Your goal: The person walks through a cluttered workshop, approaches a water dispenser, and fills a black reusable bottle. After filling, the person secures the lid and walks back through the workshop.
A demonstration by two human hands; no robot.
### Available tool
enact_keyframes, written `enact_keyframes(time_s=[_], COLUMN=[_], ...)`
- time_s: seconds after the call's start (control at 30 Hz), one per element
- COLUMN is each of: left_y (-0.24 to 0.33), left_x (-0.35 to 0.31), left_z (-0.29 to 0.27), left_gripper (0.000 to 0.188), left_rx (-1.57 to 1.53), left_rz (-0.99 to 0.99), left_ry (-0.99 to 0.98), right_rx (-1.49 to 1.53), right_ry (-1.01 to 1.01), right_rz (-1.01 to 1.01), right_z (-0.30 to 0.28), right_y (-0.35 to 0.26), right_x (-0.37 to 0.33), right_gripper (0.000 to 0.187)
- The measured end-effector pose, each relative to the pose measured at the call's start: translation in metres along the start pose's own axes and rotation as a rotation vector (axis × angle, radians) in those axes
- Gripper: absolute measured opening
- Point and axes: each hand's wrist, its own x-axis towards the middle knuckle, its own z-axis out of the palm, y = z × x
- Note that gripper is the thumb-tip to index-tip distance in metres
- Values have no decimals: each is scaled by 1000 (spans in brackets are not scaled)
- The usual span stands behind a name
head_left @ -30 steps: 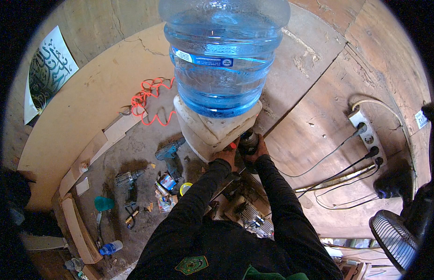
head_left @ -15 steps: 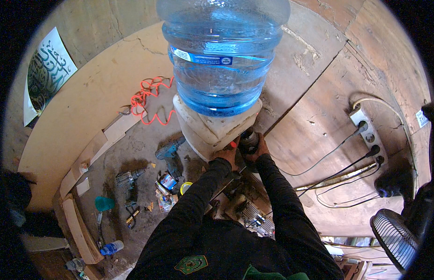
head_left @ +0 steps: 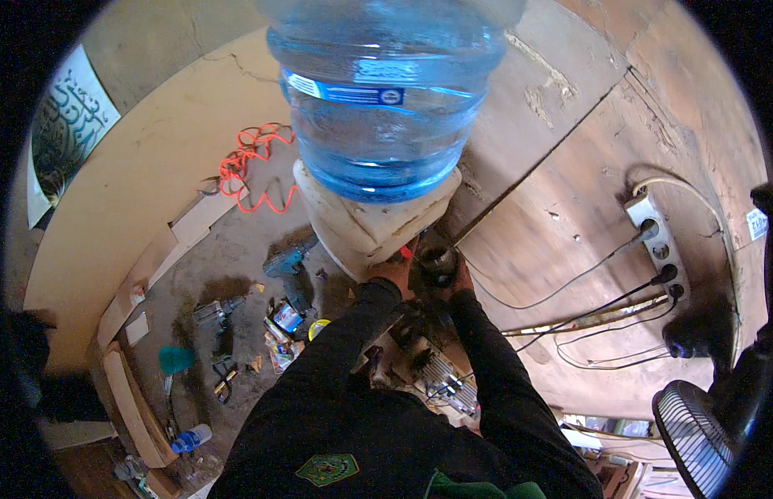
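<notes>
A large blue water bottle (head_left: 378, 125) stands upside down on a cream-coloured dispenser base (head_left: 341, 220). At the front of the base, my left hand (head_left: 392, 274) has its fingers closed at a small red tap (head_left: 406, 250); the fingertips are partly hidden. My right hand (head_left: 462, 279) grips a dark cup (head_left: 437, 264) from its right side, just right of the tap. The cup's mouth faces up, and its inside is too dark to make out.
Left of the dispenser are an orange coiled hose (head_left: 253, 158), a teal cordless drill (head_left: 287, 266), another drill (head_left: 219, 320) and a blue-white bottle (head_left: 192, 438). A power strip (head_left: 657, 241) with plugged cables lies at right, above a fan (head_left: 694, 437).
The view has shifted slightly, so the surroundings sit a little further left. The cup shows more of its open mouth now. Both hands stay near the tap.
</notes>
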Motion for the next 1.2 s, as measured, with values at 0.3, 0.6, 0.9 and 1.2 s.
enact_keyframes(time_s=[0.3, 0.6, 0.9, 1.2], left_y=[7, 24, 17, 19], left_x=[-21, -29, -39, -36], left_z=[-26, -41, -54, -56], left_gripper=[135, 137, 136, 137], left_rx=[-49, 73, 17, -87], left_rz=[-11, -146, -13, -51], left_ry=[123, 15, 100, 44], right_rx=[-1018, -675, -1049, -1022], right_ry=[137, 78, 111, 124], right_rz=[-245, -23, -248, -288], right_z=[17, 3, 14, 15], right_y=[-48, -31, -46, -49], right_x=[25, 37, 36, 31], right_gripper=[120, 134, 132, 129])
